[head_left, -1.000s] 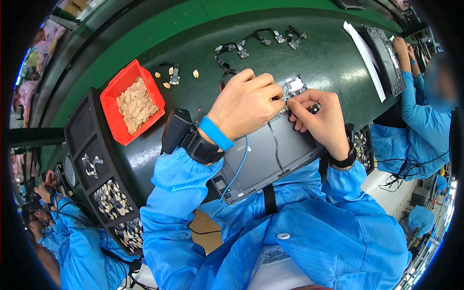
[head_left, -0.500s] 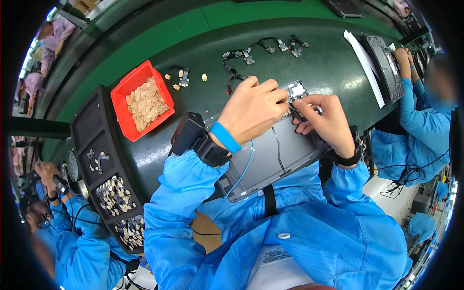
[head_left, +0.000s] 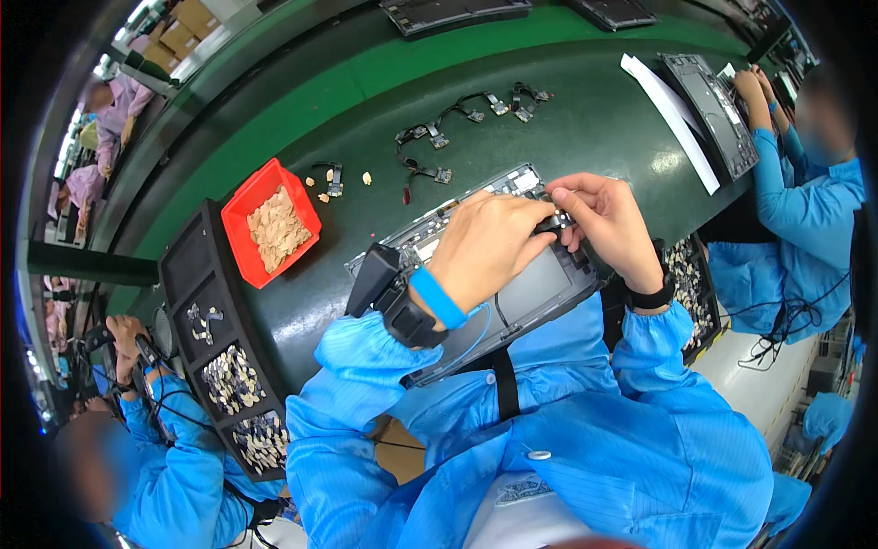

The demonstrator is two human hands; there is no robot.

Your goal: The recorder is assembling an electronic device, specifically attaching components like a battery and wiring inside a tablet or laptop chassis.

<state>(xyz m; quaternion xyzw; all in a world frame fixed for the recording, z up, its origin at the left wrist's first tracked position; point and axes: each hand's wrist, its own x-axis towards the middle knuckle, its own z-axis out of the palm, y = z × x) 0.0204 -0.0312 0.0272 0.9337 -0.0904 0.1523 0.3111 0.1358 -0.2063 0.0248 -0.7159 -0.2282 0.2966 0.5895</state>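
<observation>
A grey, flat electronic device housing (head_left: pixel 540 285) lies tilted at the table's near edge, circuit parts along its far side. Over its far right corner both hands meet at a small black flex-cable part (head_left: pixel 558 221). My left hand (head_left: pixel 485 242), back upward, presses its thumb and fingertips to that part from the left. My right hand (head_left: pixel 604 220) is closed on it from the right, thumb against the bent fingers. The left palm is hidden. A blue wrist strap (head_left: pixel 437 297) sits on my left wrist, its thin cord crossing the housing.
Several flex cables with small boards (head_left: pixel 437 137) lie beyond the housing. A red bin (head_left: pixel 240 212) holds beige pieces. A compartmented black tray (head_left: pixel 187 261) stands left; another parts tray (head_left: pixel 688 288) is right. Beside a white sheet (head_left: pixel 672 119), a co-worker's hands (head_left: pixel 754 84) touch another housing (head_left: pixel 713 114).
My view has shifted, so the table's contents sit elsewhere in the picture. My left hand's fingers have stretched out from a tighter curl. Both hands stay together at the housing's far right corner.
</observation>
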